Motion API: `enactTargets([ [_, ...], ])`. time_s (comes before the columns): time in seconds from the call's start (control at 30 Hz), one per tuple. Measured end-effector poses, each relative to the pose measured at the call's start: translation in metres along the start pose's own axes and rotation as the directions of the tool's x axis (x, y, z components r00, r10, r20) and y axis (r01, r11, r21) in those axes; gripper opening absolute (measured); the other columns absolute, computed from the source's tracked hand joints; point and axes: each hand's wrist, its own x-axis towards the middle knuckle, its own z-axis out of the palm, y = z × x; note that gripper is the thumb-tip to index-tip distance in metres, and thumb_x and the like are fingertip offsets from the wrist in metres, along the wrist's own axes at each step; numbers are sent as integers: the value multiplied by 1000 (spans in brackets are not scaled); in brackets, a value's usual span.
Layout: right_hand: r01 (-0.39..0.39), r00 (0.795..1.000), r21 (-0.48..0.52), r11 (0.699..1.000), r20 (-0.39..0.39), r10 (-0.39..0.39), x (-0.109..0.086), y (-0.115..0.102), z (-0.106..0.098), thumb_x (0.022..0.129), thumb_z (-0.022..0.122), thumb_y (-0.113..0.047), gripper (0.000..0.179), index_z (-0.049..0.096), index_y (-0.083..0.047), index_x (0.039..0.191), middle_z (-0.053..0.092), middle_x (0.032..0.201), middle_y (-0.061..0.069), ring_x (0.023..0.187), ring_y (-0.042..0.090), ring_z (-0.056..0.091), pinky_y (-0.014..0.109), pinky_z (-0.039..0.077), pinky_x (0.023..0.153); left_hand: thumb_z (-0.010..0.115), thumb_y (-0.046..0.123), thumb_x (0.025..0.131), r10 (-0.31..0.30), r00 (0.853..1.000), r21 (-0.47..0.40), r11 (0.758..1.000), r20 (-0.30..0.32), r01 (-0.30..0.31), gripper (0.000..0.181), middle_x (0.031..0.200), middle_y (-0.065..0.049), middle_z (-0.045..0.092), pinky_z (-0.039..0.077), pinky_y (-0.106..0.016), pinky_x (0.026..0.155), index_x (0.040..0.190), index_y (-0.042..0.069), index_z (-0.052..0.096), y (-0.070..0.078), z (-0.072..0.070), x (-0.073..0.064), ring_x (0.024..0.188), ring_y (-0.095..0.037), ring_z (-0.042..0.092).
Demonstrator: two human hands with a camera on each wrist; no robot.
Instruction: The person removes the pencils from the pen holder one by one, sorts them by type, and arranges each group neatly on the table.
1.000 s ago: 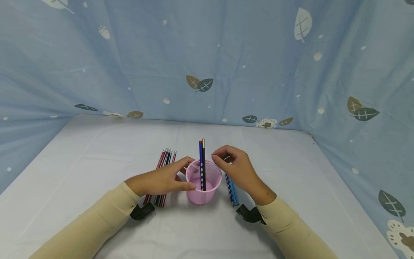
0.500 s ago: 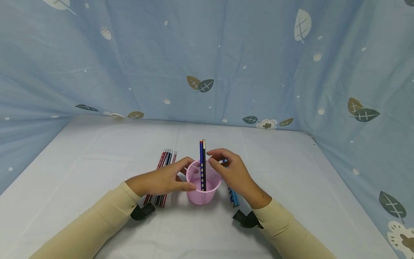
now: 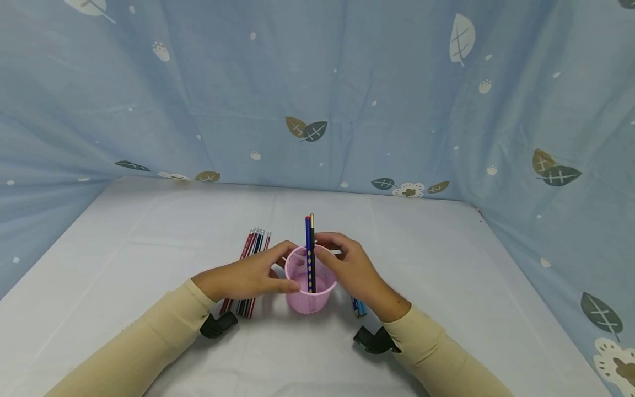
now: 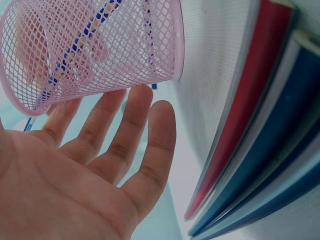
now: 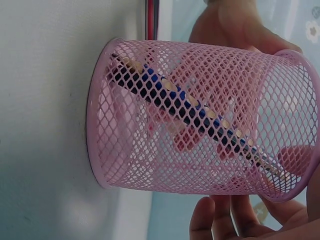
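A pink mesh pencil cup (image 3: 306,304) stands upright at the table's middle. Two pencils lean in it: a blue one with light dots (image 3: 310,270) and a dark one (image 3: 313,237) with a pale end. My left hand (image 3: 250,274) holds the cup's left side, thumb over the near rim; its fingers (image 4: 137,112) lie along the mesh in the left wrist view. My right hand (image 3: 354,273) holds the right rim, its thumb inside the mouth close to the pencils. Its fingers (image 5: 222,215) stay outside the wall in the right wrist view.
Several red and dark pencils (image 3: 254,245) lie in a bundle left of the cup, partly under the left arm. Blue pencils (image 3: 358,307) lie to the right, mostly hidden by my right hand. A blue leaf-patterned cloth (image 3: 397,138) hangs behind the white table (image 3: 421,237).
My right hand has moved left, from beside the cup onto its rim, with the thumb coming to the pencils. The left hand, cup and pencils stay almost where they were.
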Motion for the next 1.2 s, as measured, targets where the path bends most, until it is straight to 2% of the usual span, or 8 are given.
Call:
enactTargets([
  [0.2,-5,1000,27,1000,17,5,-2,-1,1,102,59,-22,27,65,-15,127,65,125,3,119,20,57,37,49,96,69,36,95,27,1000,-15,1000,-2,-27,53,134,-6,57,52,-37,98,138,21,42,1,1,-1,125,-23,55],
  [0.37,-10,1000,32,999,-3,10,-2,-1,3,100,62,-20,22,66,-13,121,66,120,3,116,20,59,37,50,94,69,35,95,26,1000,-21,999,-5,-26,53,134,-7,57,52,-37,98,138,21,42,1,2,-2,125,-23,55],
  [0.7,3,1000,-32,999,-30,-4,-4,-4,3,96,67,-20,15,66,-11,108,65,112,4,111,20,59,36,49,93,68,38,95,19,1000,-18,1000,0,-19,55,134,-6,56,52,-36,98,140,22,41,0,4,-4,126,-23,55],
  [0.83,36,999,-66,997,-28,-38,-4,-3,-1,96,68,-20,15,66,-10,108,65,111,4,108,20,59,36,49,93,68,39,95,12,1000,-8,1000,8,-12,57,134,-6,56,52,-37,99,141,22,40,1,2,-3,126,-23,55],
  [0.97,99,993,-68,993,-59,-103,-2,-7,-7,96,68,-17,13,66,-10,106,63,111,5,104,20,59,39,52,92,68,42,94,11,1000,-2,1000,9,-11,59,134,-4,56,53,-38,100,142,23,39,3,-1,-1,126,-22,54],
  [1.2,225,963,-99,969,-132,-237,-7,-20,-16,97,65,-11,10,64,-6,106,62,112,7,109,19,58,39,53,96,69,42,94,2,1000,-7,1000,8,-2,60,134,-3,56,52,-37,100,142,23,39,1,-1,-1,126,-23,55],
])
